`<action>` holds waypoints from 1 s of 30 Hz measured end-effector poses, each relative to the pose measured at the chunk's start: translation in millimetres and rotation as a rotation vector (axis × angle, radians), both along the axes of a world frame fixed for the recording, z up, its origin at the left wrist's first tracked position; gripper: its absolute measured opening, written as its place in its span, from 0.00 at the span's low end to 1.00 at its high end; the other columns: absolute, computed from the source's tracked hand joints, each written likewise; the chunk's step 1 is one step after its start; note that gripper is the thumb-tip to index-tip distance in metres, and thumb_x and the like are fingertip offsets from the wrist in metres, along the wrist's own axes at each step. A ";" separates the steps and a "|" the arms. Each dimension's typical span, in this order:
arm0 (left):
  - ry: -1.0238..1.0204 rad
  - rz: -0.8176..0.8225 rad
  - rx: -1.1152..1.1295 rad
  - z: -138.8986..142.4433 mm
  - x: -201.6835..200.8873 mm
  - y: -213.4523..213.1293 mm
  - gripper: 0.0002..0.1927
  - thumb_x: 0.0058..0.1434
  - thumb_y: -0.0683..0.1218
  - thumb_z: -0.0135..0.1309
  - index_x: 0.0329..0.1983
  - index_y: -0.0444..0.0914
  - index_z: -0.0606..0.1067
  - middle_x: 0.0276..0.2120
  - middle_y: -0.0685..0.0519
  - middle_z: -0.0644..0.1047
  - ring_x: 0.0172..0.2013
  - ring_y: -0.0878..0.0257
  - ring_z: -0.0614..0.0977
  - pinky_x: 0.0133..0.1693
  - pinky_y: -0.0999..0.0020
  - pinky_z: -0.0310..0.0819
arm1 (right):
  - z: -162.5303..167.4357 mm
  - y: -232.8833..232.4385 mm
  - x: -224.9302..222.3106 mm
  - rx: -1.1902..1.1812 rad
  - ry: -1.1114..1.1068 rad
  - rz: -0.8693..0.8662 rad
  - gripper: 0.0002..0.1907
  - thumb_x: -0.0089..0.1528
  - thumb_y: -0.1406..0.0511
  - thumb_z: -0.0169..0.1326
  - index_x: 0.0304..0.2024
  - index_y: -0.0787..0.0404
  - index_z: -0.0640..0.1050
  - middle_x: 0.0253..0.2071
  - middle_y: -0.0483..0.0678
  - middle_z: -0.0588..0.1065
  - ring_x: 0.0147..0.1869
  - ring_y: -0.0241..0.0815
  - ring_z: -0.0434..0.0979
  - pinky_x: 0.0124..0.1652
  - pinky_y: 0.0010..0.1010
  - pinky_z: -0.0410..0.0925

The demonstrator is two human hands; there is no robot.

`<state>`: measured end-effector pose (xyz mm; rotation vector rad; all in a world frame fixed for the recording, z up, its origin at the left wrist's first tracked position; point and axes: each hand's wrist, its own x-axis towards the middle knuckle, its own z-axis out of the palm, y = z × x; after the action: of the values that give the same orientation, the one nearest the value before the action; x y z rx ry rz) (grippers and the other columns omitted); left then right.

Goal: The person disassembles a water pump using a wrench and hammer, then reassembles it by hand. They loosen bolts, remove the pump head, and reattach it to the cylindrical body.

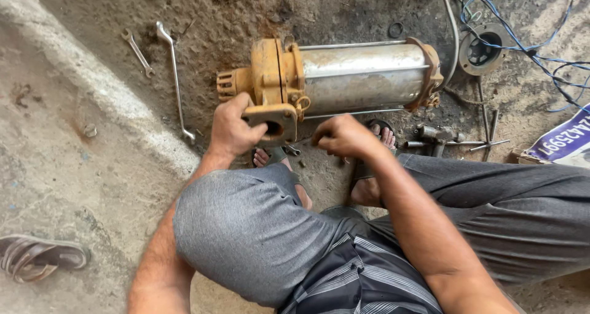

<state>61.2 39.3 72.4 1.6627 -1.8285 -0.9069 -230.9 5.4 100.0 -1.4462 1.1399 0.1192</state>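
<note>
Head cam, L hand (pixel 232 128) on pump flange (pixel 270 116), R hand (pixel 344 137) fisted

The pump (pixel 344 80) lay on its side on the ground, flange end to the left. Left of it lay two spanners (pixel 175 74) — one short, one long. Right of it sat a round ring part (pixel 482 48) among loose wires (pixel 534 43); a sandal (pixel 37 257) lay far left — near the person's knee.
</note>
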 end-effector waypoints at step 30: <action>-0.002 -0.020 0.164 20.8 -12.6 28.5 0.18 0.42 0.45 0.67 0.23 0.39 0.66 0.23 0.52 0.71 0.23 0.61 0.74 0.26 0.61 0.70 | -81.1 -146.9 72.8 -0.205 -0.051 -0.156 0.10 0.61 0.67 0.63 0.45 0.55 0.84 0.47 0.46 0.83 0.48 0.39 0.84 0.53 0.33 0.77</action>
<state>48.7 67.8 93.2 1.7455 -1.8171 -1.0905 -158.1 -141.5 18.9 -1.5235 1.2462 -0.1468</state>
